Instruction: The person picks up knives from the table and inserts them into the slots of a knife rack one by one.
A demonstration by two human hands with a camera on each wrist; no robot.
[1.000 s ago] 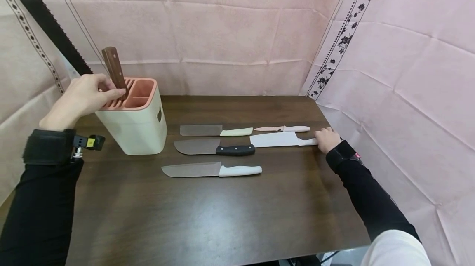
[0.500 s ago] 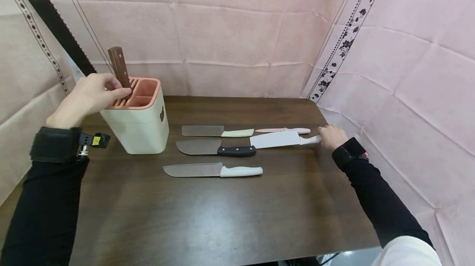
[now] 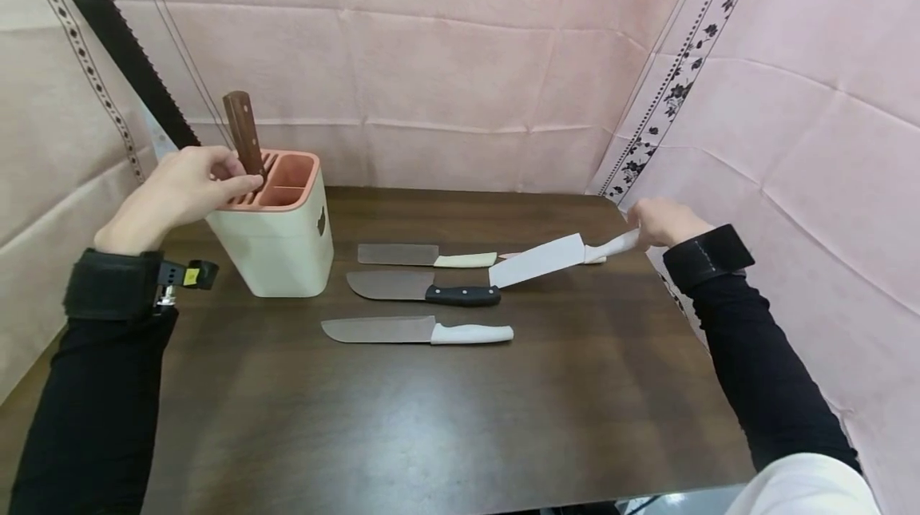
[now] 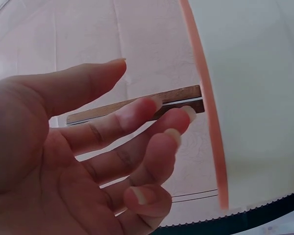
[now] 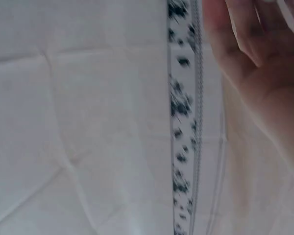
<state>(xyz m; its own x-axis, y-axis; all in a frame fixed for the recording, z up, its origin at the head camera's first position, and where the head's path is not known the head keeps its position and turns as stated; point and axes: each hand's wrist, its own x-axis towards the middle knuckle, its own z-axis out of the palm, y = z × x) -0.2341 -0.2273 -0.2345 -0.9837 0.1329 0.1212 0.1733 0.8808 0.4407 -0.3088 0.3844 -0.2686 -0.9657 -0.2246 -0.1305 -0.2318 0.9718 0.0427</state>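
Observation:
My right hand (image 3: 663, 223) grips the end of the white handle of a white-bladed cleaver (image 3: 539, 261). The cleaver is tilted, its handle end raised and its blade tip low beside the black-handled knife (image 3: 463, 295). At the left, my left hand (image 3: 190, 188) is beside a brown wooden-handled knife (image 3: 243, 132) standing in the slots of a pale green knife block (image 3: 280, 255) with a pink top. In the left wrist view the thumb stands apart from loosely bent fingers (image 4: 132, 122), which pass in front of the wooden handle (image 4: 181, 93). The right wrist view shows only part of the right hand.
On the brown table (image 3: 431, 427) lie a white-handled knife (image 3: 470, 334) and a knife with a pale green handle (image 3: 465, 260). A small pink knife (image 3: 595, 260) is partly hidden behind the cleaver. Pink cloth (image 3: 460, 84) hangs behind and at both sides.
My right hand has risen and moved away to the right, lifting the cleaver's handle end so that it tilts. The left hand stays at the knife block; the head view has shifted slightly.

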